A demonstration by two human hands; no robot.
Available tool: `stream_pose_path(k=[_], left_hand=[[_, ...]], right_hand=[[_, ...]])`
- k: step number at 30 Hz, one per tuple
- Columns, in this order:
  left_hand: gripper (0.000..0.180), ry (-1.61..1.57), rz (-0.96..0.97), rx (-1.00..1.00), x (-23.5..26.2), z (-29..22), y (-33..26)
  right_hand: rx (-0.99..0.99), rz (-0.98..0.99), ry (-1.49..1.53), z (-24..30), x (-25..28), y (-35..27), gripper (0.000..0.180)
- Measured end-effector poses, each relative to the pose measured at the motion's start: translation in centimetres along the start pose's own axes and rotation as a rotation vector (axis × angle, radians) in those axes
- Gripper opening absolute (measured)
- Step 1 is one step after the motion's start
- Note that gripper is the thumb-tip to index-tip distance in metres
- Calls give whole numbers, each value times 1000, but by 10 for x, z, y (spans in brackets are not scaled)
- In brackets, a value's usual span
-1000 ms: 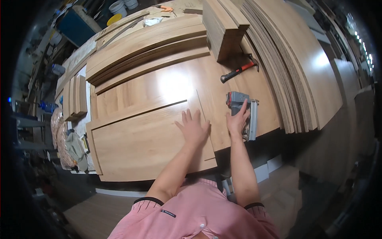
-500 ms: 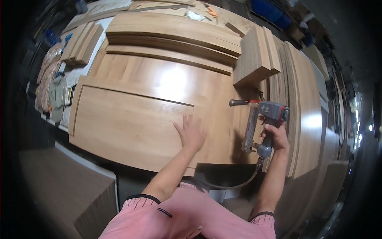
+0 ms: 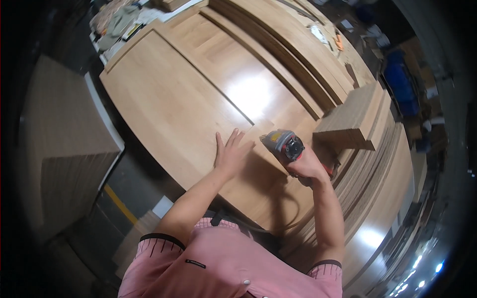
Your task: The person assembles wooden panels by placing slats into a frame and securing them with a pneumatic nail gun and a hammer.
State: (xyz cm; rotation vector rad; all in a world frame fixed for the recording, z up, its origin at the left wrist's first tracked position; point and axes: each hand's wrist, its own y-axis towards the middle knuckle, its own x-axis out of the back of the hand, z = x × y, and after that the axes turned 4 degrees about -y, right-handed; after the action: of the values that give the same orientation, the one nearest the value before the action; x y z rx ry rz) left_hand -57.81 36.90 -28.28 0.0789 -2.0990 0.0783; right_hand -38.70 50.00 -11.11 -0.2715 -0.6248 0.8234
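Note:
A light wood panel (image 3: 159,99) lies flat in front of me, with narrow strips along its far and left edges and a dark gap between. My left hand (image 3: 232,155) rests on its right end, palm down and fingers spread. Gripped in my right hand (image 3: 310,166) is a grey and black air nail gun (image 3: 282,144). Its nose end is hidden, so I cannot tell whether it touches the wood. The gun hangs over the strip near the panel's right end, just right of my left fingers. An air hose (image 3: 297,211) curves below it.
Long wood strips (image 3: 278,59) are stacked beyond the panel. Short boards (image 3: 350,119) stand at the right, above stacked planks (image 3: 372,191). A stack of brown boards (image 3: 74,144) is at the left. Farther off are a grey cloth (image 3: 119,25), an orange-handled tool (image 3: 339,40) and a blue bin (image 3: 400,82).
My right hand has brought the nail gun left over the panel's right end, turning it. My left hand stays flat on the panel. The whole view has rotated clockwise.

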Motion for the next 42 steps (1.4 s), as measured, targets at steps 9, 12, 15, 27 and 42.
stream_pose_path(k=[9, 12, 15, 27, 42], left_hand=[[54, -18, 110, 62, 7, -3, 0], [51, -46, 83, 61, 5, -2, 1], [49, -51, 61, 48, 4, -2, 1], [62, -21, 125, 45, 7, -1, -1], [69, -161, -291, 289, 8, 23, -177]], right_hand=[[-192, 72, -62, 10, -5, 42, 48], [-126, 81, -68, 3, -4, 47, 47], [-104, 74, -51, 1, -7, 48, 47], [-204, 83, -107, 2, -11, 41, 53], [-178, 127, -95, 33, -87, -38, 43]])
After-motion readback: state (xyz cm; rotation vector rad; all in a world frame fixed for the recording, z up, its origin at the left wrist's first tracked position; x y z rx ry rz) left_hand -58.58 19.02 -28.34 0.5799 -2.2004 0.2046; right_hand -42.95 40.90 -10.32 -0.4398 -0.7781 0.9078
